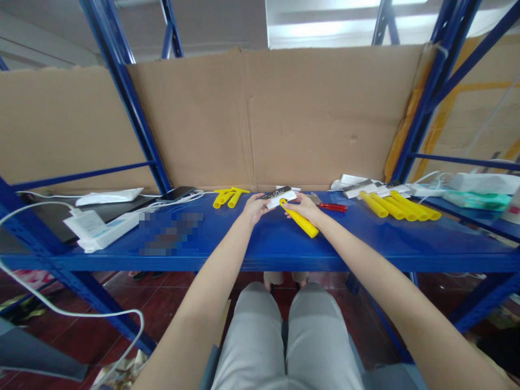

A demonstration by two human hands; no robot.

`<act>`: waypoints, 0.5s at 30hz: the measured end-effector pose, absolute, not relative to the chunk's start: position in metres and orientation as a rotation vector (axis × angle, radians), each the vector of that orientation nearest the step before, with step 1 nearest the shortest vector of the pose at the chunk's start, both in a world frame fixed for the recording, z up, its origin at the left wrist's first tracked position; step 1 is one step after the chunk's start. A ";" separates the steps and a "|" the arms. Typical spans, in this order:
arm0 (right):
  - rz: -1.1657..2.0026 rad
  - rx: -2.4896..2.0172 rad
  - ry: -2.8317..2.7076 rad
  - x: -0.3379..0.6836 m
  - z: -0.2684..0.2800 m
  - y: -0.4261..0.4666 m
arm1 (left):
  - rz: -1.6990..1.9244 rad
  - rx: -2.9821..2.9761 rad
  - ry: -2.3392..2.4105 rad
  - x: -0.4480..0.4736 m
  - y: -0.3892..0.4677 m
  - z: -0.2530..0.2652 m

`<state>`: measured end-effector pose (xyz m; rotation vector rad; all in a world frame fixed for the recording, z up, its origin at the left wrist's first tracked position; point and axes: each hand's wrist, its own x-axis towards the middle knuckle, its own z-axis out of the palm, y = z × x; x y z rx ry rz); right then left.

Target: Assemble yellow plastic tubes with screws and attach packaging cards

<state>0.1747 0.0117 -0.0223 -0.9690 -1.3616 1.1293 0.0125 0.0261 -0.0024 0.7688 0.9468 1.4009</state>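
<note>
Above the blue shelf I hold a yellow-handled scraper (300, 221) between both hands. Its wide head (280, 196) is white with a dark strip along the top, and the handle slants down toward me to the right. My left hand (255, 208) is closed on the left end of the head. With thumb and fingers, my right hand (304, 206) grips it where the handle meets the head. Just right of that hand lies a red-handled screwdriver (333, 207). Several similar yellow-handled scrapers (392, 206) lie in a row farther right. Yellow T-shaped handles (228, 197) rest at the back left.
A white power strip (109, 230) with a charger (85, 225) and cables occupies the left side, near a dark phone (179, 193). Cardboard (284, 119) backs the blue shelf (223, 244). Blue metal uprights stand on both sides. Soft packs (479, 197) lie far right.
</note>
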 end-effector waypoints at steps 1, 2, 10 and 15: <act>1.122 -0.979 -1.341 0.175 -0.024 0.014 | 1.405 0.773 0.952 0.013 0.026 -0.002; 1.111 -0.989 -1.315 0.175 -0.026 0.016 | 1.406 0.779 0.961 0.013 0.025 -0.001; 1.049 -1.025 -1.220 0.175 -0.036 0.027 | 1.418 0.770 1.041 0.015 0.023 0.002; 1.034 -1.032 -1.341 0.174 -0.033 0.021 | 1.435 0.765 1.062 0.016 0.022 0.002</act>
